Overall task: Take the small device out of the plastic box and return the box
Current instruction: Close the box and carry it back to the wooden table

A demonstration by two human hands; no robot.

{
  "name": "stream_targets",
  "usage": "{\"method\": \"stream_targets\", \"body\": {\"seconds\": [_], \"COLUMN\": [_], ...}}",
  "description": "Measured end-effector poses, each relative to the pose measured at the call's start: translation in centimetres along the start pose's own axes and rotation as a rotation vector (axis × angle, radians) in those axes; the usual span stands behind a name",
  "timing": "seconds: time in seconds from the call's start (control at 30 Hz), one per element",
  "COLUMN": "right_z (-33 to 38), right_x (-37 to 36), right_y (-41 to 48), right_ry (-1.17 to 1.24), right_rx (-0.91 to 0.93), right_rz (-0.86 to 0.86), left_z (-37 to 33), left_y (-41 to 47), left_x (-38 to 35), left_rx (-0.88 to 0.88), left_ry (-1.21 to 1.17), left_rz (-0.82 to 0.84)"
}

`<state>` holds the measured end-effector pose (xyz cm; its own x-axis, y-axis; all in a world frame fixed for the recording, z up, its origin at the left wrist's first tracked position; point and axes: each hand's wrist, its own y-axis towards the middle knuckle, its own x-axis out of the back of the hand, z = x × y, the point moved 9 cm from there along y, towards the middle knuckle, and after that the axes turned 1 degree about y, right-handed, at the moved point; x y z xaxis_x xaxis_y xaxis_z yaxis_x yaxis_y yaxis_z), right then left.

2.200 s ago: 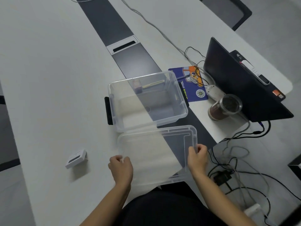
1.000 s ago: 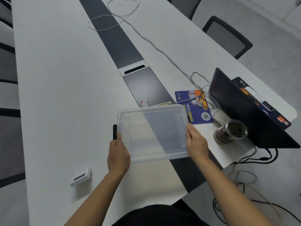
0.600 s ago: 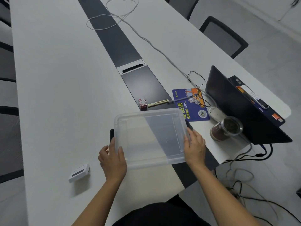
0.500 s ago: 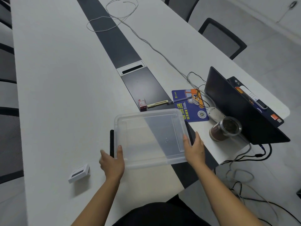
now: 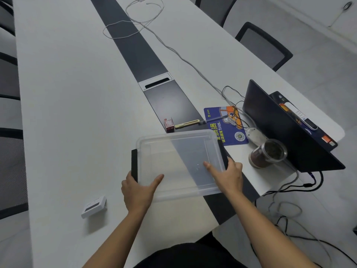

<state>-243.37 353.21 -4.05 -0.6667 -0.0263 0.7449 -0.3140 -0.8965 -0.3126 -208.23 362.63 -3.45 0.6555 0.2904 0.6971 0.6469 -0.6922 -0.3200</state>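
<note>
Since half a second ago both thumbs have slid inward onto the lid and the fingers have wrapped lower over the black side latches. Each grip is clamped on the plastic box (image 5: 179, 163): the left hand (image 5: 138, 187) at its 7 o'clock corner, thumb flat on the lid and fingers on the left latch, the right hand (image 5: 227, 176) at 4 o'clock, thumb on top and fingers over the right latch. Now empty and lidded, the box should be light, fairly stiff in the walls but springy across the lid, and smooth enough to slip, so the latched short sides look the soundest holds. It sits on the desk (image 5: 77, 93), straddling the dark central strip. The small device (image 5: 94, 206), white with a dark slot, lies apart at 8 o'clock from the box, already out. Just beyond the box at 12 o'clock lie a small red packet (image 5: 168, 124) and a utility knife (image 5: 187, 124); at 2 o'clock a blue printed pad (image 5: 225, 125), a lidded jar (image 5: 267, 153) and an open laptop (image 5: 286, 128). Cables trail across the white, matte desk and down to the floor on the right, where black mesh chairs (image 5: 262, 45) stand.
</note>
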Motion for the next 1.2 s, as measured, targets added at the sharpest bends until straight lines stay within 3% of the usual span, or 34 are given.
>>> {"method": "stream_targets", "body": {"seconds": [0.53,0.73,0.97,1.2], "right_z": [1.6,0.9,0.8,2.6], "right_x": [1.5,1.0,0.1,3.7], "right_y": [-0.8,-0.6,-1.0,-3.5], "right_ry": [-0.064,0.008,0.199,0.299], "right_rx": [0.170,0.092,0.036,0.141], "right_rz": [-0.206,-0.154,0.040,-0.020], "left_z": [-1.1,-1.1,-0.9,-0.8], "left_y": [-0.3,-0.7,-1.2,-3.3], "left_x": [0.4,0.1,0.3,2.4], "left_rx": [-0.149,-0.117,-0.043,-0.020], "left_ry": [0.020,-0.064,-0.170,-0.357], "left_rz": [-0.096,-0.047,-0.005,-0.106]}}
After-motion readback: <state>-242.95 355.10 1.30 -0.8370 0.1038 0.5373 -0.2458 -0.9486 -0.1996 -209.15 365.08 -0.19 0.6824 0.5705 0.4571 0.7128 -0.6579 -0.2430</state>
